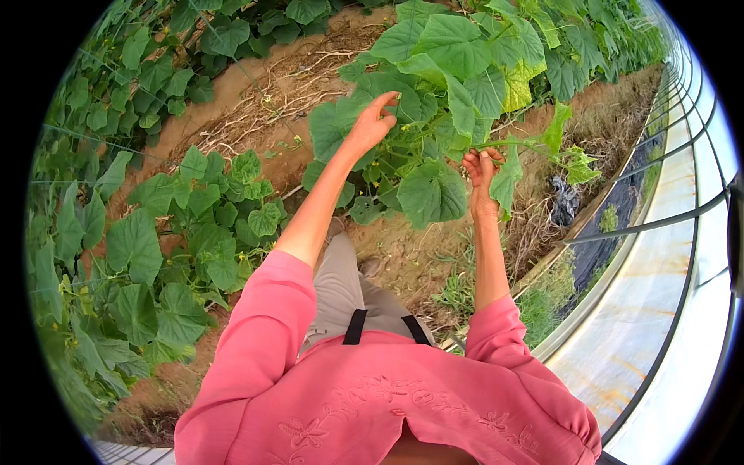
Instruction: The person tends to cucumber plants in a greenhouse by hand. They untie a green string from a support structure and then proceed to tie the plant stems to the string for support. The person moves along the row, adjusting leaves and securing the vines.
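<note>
A leafy vine (453,46) with broad, lobed leaves, which looks like cucumber, rises in front of me. At its left side is my left hand (373,124), index finger stretched forward and the other fingers curled in. Something tiny may sit at that fingertip, too small to name. My right hand (480,167) is closed at the vine's right side, thumb and fingers pinching a green vine stem (511,142) that runs out rightward to small, pale leaves (580,165). A large leaf (432,192) hangs between my hands, and foliage covers the lower stems.
More vines (178,225) grow along the left, with thin strings among them. Dry stalks (263,101) lie on the brown soil. To the right, a curved plastic greenhouse wall (628,310) with dark pipes runs beside black sheeting (616,203) and a crumpled dark plastic piece (566,201).
</note>
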### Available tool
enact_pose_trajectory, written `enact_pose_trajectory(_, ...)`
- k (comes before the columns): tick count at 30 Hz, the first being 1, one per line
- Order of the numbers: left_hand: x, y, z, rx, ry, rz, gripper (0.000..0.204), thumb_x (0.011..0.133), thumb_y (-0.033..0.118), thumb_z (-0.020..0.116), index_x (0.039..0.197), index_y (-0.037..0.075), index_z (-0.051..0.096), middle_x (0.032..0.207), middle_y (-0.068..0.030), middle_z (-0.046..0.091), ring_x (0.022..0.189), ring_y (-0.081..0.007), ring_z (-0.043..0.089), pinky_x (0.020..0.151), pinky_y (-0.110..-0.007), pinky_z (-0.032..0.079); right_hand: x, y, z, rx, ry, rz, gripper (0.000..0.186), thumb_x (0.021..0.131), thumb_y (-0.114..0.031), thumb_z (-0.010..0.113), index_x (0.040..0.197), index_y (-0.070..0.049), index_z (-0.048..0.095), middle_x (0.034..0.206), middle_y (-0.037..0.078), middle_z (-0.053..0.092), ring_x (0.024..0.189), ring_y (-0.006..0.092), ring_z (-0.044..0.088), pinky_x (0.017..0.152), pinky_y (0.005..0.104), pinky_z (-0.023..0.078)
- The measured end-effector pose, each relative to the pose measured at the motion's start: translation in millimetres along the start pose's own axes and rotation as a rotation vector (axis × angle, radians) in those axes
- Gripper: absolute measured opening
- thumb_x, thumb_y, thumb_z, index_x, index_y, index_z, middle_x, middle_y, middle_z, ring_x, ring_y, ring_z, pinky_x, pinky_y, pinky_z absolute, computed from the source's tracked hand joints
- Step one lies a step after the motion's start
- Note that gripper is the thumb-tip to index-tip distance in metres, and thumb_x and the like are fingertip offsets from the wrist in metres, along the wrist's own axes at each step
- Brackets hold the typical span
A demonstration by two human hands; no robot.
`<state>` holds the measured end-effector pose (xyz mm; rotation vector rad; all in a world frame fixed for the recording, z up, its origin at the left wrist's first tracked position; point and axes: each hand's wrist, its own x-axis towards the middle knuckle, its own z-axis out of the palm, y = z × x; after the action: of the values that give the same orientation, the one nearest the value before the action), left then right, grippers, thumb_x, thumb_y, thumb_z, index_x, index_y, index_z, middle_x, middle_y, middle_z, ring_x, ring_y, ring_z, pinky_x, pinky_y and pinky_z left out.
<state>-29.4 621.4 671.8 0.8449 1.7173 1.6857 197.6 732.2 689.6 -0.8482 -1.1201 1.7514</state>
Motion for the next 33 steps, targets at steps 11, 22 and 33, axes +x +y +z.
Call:
enact_pose_trajectory(11, -16.0, -7.4, -37.8, -0.108, 0.028, -0.101, 0.011, 0.088, 0.015, 0.057, 0.09, 0.005, 0.056, 0.084, -0.0006, 0.06, 0.084, -0.0098, 0.057, 0.08, -0.027, 0.043, 37.4, 0.1, 29.4, 0.069, 0.018, 0.089, 0.021, 0.087, -0.014, 0.066, 0.101, -0.003, 0.056, 0.083, 0.005, 0.06, 0.073, 0.0147, 0.061, 0.073, 0.0317, 0.056)
enact_pose_trajectory(22, -88.2, 35.7, 19.2, 0.138, 0.033, 0.257, 0.026, 0.09, -0.003, 0.045, 0.113, -0.001, 0.056, 0.112, -0.009, 0.055, 0.098, -0.0175, 0.058, 0.087, -0.029, 0.046, 47.3, 49.2, 85.9, -0.553, -0.352, -0.397, 0.024, 0.084, -0.015, 0.07, 0.103, -0.002, 0.061, 0.087, 0.004, 0.066, 0.071, 0.014, 0.065, 0.067, 0.0268, 0.056)
enact_pose_trajectory(33, -50.9, 37.8, -15.5, -0.087, 0.338, 0.105, 0.015, 0.091, 0.007, 0.056, 0.103, -0.001, 0.056, 0.103, -0.0041, 0.054, 0.09, -0.0119, 0.057, 0.081, -0.027, 0.048, 35.8, 4.1, 142.1, 0.192, -0.88, 0.312, 0.034, 0.089, -0.015, 0.061, 0.12, -0.002, 0.055, 0.112, 0.008, 0.063, 0.092, 0.0163, 0.063, 0.079, 0.0295, 0.055)
